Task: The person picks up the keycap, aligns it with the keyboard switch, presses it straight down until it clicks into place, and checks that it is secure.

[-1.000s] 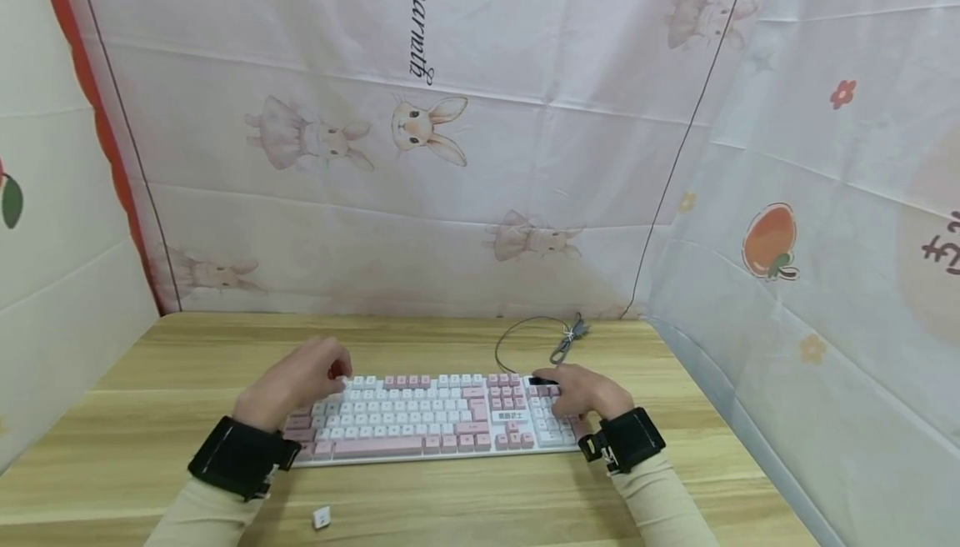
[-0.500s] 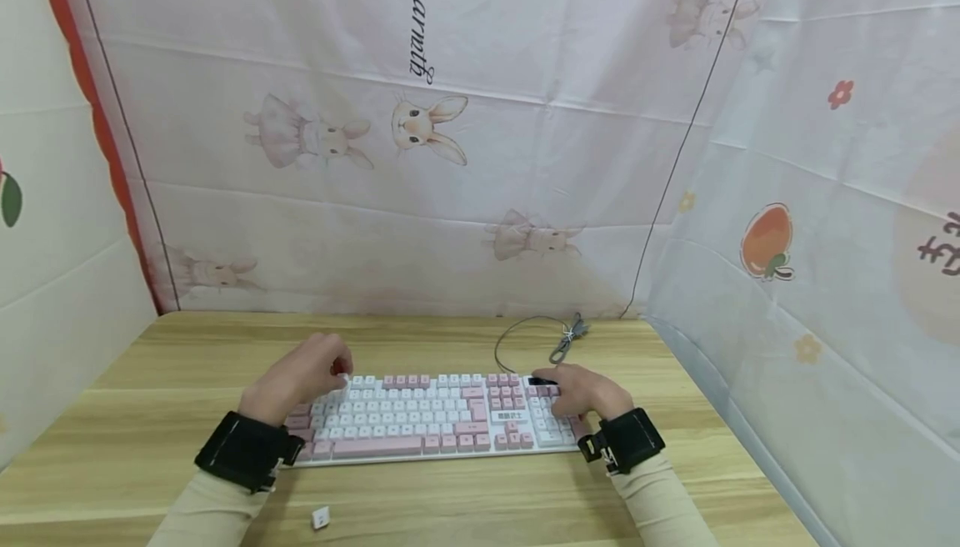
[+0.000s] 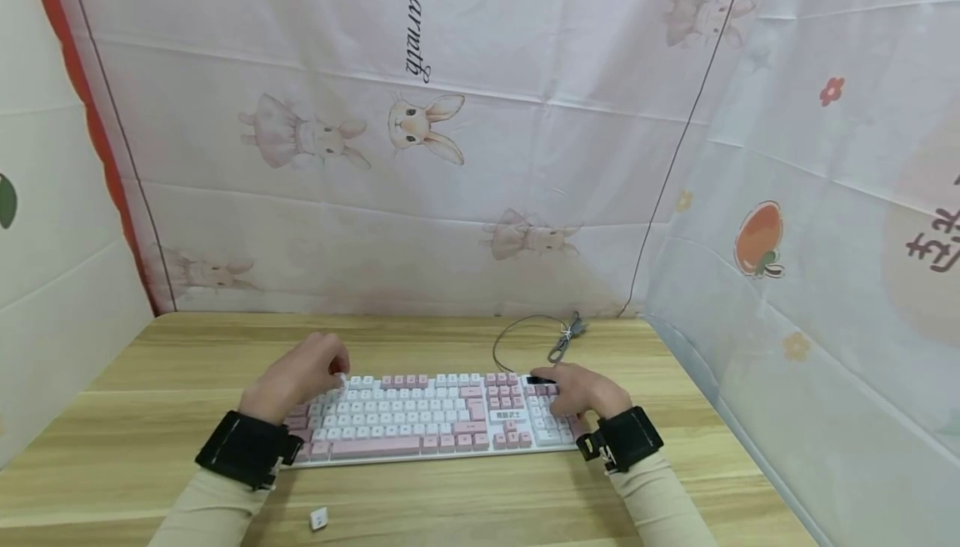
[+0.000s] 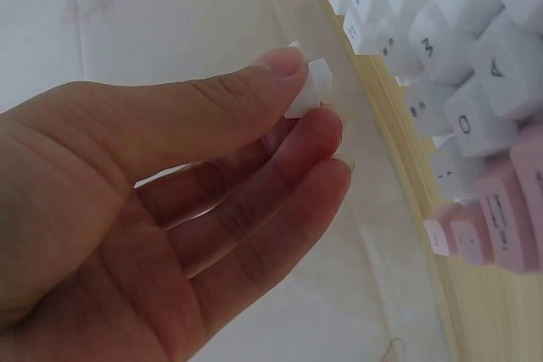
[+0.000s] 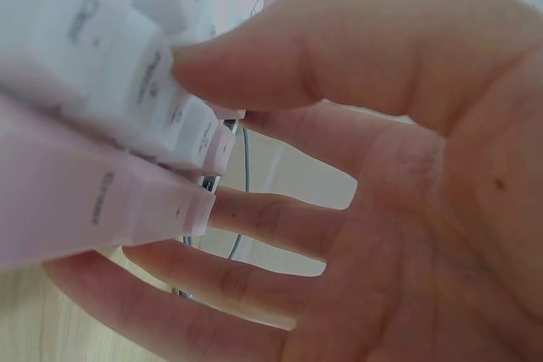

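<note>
A white-and-pink keyboard (image 3: 401, 419) lies on the wooden table, seen in all three current views. At its back left corner, my left hand (image 3: 296, 376) pinches a small white keycap (image 4: 318, 84) between thumb and fingers. In the left wrist view that keycap is partly covered by the thumb, and the hand's other fingers are bent beneath it. My right hand (image 3: 588, 393) grips the keyboard's right end. The right wrist view has its thumb on the white number keys (image 5: 144, 82), while the other fingers reach around the side edge.
One loose white keycap (image 3: 318, 519) lies on the table (image 3: 450, 505) in front of the keyboard. Behind the keyboard sits its tied grey cable (image 3: 568, 337). Printed cloth walls (image 3: 450, 272) stand at the back and both sides.
The head view has shifted very slightly. Both hands stay at the same spots on the keyboard, the left hand still holding the keycap near the back left corner.
</note>
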Motion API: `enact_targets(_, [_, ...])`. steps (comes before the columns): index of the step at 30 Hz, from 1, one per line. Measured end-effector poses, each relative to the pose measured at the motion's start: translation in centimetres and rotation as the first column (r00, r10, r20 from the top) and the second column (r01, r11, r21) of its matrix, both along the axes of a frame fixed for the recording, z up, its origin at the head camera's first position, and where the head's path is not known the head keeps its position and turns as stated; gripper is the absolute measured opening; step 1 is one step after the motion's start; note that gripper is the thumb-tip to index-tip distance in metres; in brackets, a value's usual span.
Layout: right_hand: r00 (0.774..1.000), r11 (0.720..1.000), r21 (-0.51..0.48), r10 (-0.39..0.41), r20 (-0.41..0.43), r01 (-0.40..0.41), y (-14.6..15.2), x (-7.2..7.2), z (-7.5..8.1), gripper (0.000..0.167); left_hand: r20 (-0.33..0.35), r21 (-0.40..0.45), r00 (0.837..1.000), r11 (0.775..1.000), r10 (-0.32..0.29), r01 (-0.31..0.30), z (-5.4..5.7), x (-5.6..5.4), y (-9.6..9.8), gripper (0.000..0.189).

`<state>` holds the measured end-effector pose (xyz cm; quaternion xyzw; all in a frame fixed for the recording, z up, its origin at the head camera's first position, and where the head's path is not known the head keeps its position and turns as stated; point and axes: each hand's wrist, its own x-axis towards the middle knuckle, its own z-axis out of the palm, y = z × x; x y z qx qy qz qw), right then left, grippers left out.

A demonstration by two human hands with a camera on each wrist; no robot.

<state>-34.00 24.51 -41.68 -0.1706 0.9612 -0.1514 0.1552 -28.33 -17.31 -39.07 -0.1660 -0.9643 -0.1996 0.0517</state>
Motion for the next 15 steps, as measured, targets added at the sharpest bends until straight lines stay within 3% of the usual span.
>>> enact_targets(15, [1.0, 1.0, -0.013, -0.019, 0.014, 0.019, 0.0, 0.01, -0.05, 0.08, 0.024, -0.004, 0.999, 0.999, 0.048, -0.048, -0.94, -0.96, -0.17, 0.014])
